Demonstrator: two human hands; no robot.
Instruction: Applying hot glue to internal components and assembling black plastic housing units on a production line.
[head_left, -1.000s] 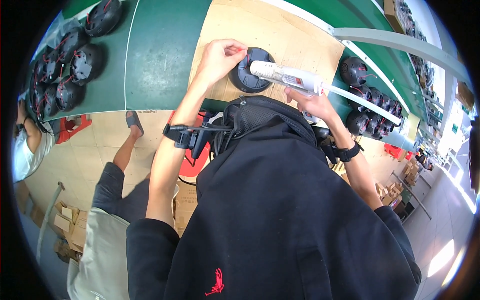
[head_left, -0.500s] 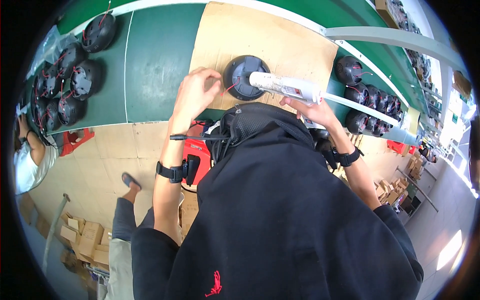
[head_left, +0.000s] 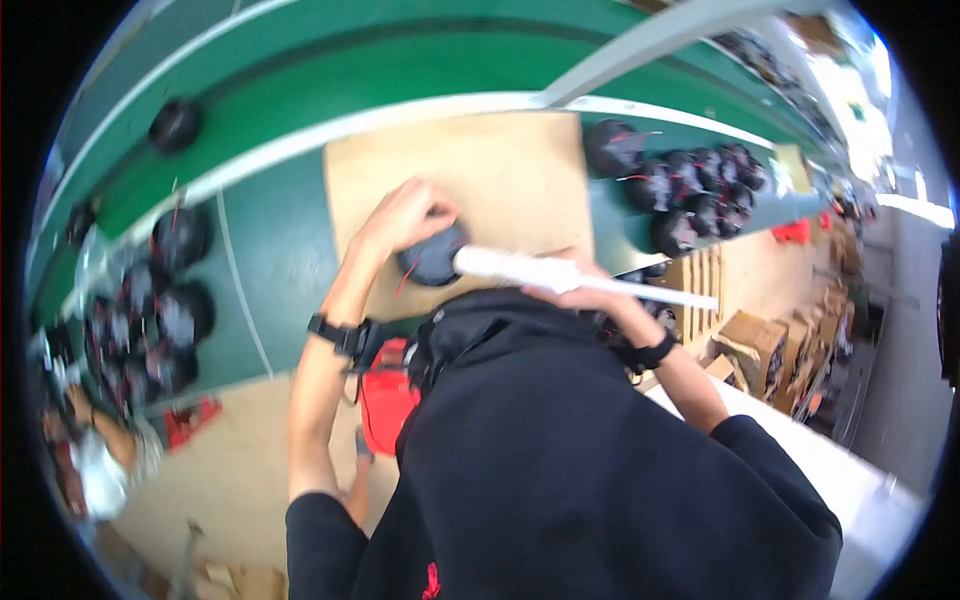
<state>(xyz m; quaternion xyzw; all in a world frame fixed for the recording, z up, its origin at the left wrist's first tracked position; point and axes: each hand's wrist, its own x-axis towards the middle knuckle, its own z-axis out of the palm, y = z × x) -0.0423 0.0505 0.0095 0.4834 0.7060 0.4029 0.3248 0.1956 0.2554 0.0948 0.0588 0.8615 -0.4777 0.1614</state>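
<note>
On a cardboard sheet (head_left: 510, 170) on the green bench sits a black round housing (head_left: 432, 258) with a short red wire. My left hand (head_left: 408, 218) reaches over its far left rim, with the fingers curled down onto it; motion blurs the fingertips. My right hand (head_left: 572, 283) is wrapped around a white sealant cartridge (head_left: 505, 266) with a long white rod (head_left: 665, 294) sticking out to the right. The cartridge lies nearly level, and its front end is over the right side of the housing, so the tip cannot be made out.
More black housings with red wires crowd the bench at left (head_left: 150, 330) and right (head_left: 690, 185). A grey metal post (head_left: 640, 55) rises behind the cardboard. A red stool (head_left: 388, 405) stands below the bench. Another person (head_left: 105, 460) is at far left; cardboard boxes (head_left: 760, 340) are piled at right.
My left hand has gone from beside the housing onto its far rim, its fingers curling in. The cartridge still reaches the housing. The whole view has shifted and tilted.
</note>
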